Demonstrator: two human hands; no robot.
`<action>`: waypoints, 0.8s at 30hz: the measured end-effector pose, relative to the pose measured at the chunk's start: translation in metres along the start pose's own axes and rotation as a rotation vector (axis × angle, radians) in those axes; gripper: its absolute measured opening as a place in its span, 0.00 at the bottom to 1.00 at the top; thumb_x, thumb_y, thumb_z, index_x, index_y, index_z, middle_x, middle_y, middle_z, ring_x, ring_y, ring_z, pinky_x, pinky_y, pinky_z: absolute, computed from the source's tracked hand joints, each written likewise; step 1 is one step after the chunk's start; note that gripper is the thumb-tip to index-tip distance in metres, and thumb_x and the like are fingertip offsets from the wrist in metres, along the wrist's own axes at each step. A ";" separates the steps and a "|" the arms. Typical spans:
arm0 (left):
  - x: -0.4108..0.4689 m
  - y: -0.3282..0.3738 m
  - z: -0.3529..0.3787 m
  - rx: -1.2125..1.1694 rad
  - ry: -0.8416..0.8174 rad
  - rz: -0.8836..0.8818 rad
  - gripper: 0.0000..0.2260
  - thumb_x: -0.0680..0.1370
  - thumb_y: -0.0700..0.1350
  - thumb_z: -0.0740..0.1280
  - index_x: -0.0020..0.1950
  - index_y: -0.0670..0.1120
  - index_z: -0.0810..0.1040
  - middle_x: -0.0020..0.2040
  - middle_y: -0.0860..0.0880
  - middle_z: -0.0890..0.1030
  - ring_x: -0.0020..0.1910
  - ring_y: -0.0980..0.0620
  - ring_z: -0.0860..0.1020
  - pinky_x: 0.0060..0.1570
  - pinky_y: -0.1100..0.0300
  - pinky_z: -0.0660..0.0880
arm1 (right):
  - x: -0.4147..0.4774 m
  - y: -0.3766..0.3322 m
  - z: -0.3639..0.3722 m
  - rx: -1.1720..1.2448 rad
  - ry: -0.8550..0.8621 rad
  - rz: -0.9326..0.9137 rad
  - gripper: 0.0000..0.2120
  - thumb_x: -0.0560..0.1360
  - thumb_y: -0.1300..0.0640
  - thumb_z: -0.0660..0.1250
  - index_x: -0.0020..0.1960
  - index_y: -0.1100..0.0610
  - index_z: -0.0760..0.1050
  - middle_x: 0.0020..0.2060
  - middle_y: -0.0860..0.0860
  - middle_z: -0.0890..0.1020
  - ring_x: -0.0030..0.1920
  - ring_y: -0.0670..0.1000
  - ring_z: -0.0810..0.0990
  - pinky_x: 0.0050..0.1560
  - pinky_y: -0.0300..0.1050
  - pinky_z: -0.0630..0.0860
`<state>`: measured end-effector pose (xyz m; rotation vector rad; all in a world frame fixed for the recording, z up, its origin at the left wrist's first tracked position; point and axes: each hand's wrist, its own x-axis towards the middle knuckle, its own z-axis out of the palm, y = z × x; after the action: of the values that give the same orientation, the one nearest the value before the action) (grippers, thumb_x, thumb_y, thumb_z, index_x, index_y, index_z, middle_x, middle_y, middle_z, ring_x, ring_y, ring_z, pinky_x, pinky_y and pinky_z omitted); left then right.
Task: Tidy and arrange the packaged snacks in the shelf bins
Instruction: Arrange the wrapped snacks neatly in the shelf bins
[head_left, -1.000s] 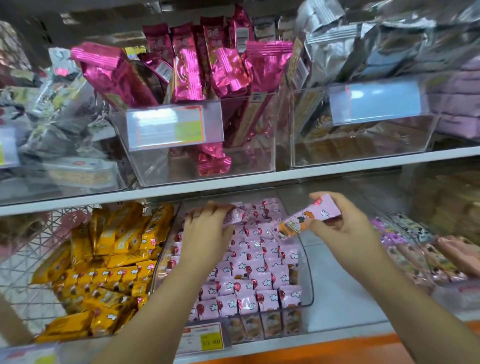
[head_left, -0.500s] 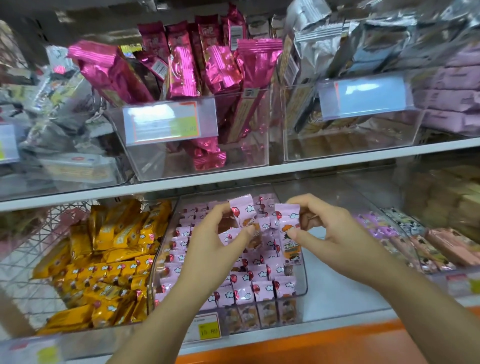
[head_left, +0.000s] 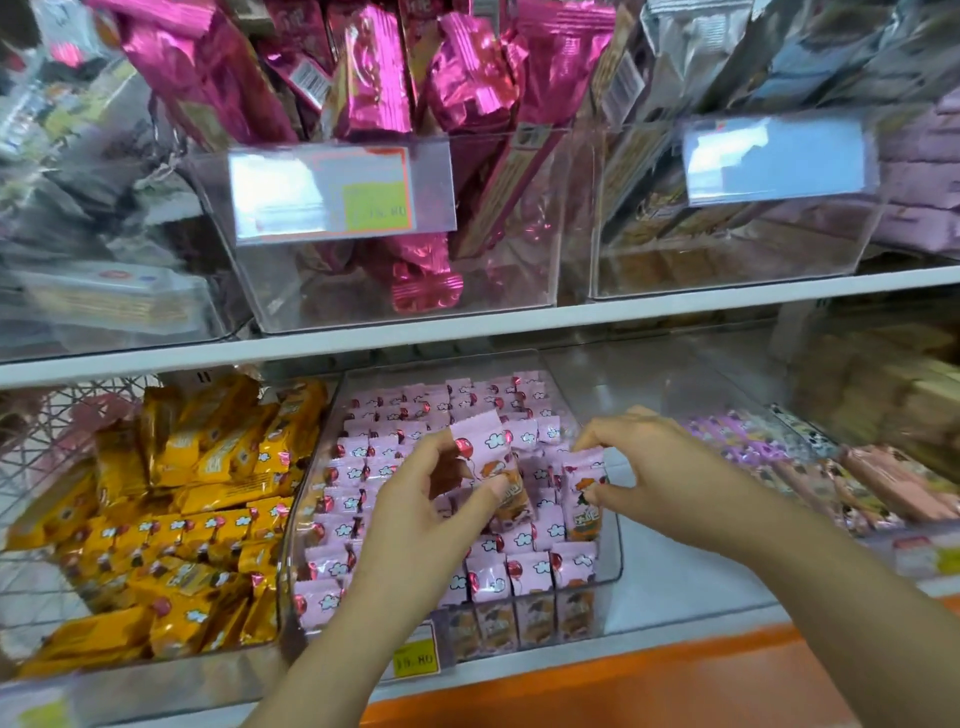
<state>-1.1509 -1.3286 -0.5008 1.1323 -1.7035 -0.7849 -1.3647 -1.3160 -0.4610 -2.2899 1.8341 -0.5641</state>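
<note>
Over clear bin (head_left: 615, 545), lower shelf: left hand (head_left: 421, 514) pinching one pink packet (head_left: 485, 457), right hand (head_left: 654, 483) pinching another (head_left: 584, 493). Front rows neat; these two still unplaced, middle rows untidy.

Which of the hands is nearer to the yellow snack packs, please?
Left. The left hand hovers over the clear bin adjoining the yellow snack packs; the right hand is at that bin's far side.

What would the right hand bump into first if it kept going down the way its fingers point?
Most likely the pink snack packets standing in rows in the clear bin. The right hand is already lowering its own pink packet among them; depth is hard to judge.
</note>
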 end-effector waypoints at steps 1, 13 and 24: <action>0.000 -0.001 0.001 -0.014 -0.001 -0.002 0.15 0.68 0.61 0.67 0.48 0.55 0.72 0.40 0.56 0.76 0.41 0.59 0.75 0.41 0.68 0.69 | 0.002 0.000 0.000 -0.068 0.018 -0.010 0.14 0.74 0.50 0.69 0.58 0.45 0.73 0.56 0.44 0.75 0.58 0.46 0.69 0.59 0.43 0.67; -0.001 0.004 0.003 -0.102 -0.021 -0.006 0.11 0.73 0.52 0.71 0.53 0.53 0.75 0.43 0.56 0.79 0.46 0.59 0.78 0.45 0.67 0.73 | 0.005 -0.011 0.002 -0.362 -0.054 -0.079 0.09 0.77 0.47 0.62 0.53 0.41 0.79 0.52 0.37 0.80 0.60 0.45 0.68 0.63 0.46 0.58; -0.001 0.008 0.007 -0.088 -0.037 -0.008 0.11 0.72 0.54 0.71 0.51 0.57 0.74 0.40 0.60 0.76 0.46 0.59 0.77 0.53 0.59 0.74 | 0.012 -0.007 0.036 -0.584 -0.079 -0.083 0.10 0.76 0.54 0.63 0.54 0.48 0.81 0.50 0.45 0.81 0.59 0.52 0.69 0.61 0.47 0.58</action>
<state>-1.1603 -1.3248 -0.4972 1.0704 -1.6795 -0.8821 -1.3429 -1.3300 -0.4892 -2.6939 2.0766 0.0783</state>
